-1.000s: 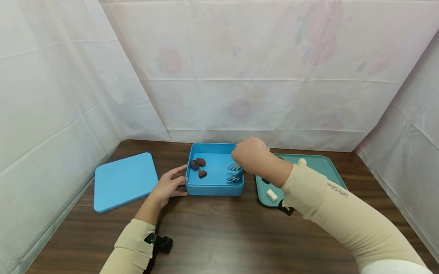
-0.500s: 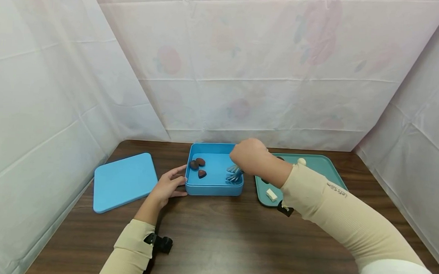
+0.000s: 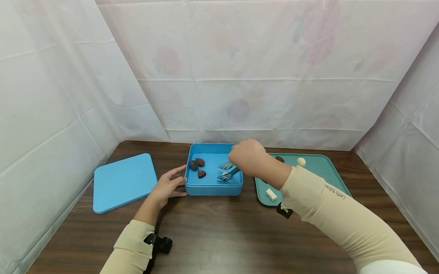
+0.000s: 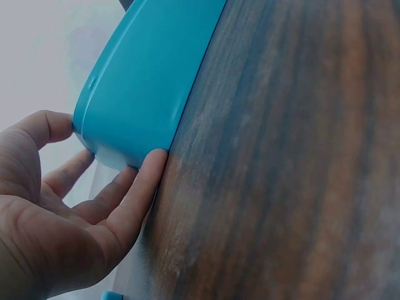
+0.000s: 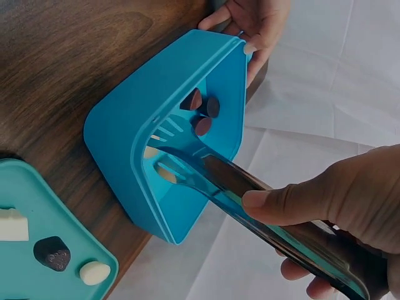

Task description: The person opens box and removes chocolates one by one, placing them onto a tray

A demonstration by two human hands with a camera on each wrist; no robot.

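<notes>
The blue box (image 3: 213, 190) stands on the table, its top uncovered. My left hand (image 3: 167, 186) touches the box's left end with fairly straight fingers; in the left wrist view the fingertips (image 4: 156, 157) meet its corner. My right hand (image 5: 356, 206) grips metal tongs (image 5: 250, 200), which reach into the box with their arms spread apart. Pale pieces lie by the tong tips, one white piece (image 5: 166, 174) at the lower tip; contact is hard to tell. Several dark brown chocolates, one a wedge-shaped chocolate (image 3: 201, 174), sit at the box's left end.
A blue lid (image 3: 125, 182) lies left of the box. To the right, a green tray (image 3: 322, 168) holds a white bar (image 3: 271, 194), a white ball (image 3: 301, 162) and dark pieces, partly hidden by my right forearm. A white curtain (image 3: 244, 72) hangs behind the table.
My right hand has shifted slightly left, and the tong tips have moved left inside the box. A pale piece now shows between them. My left hand stays put.
</notes>
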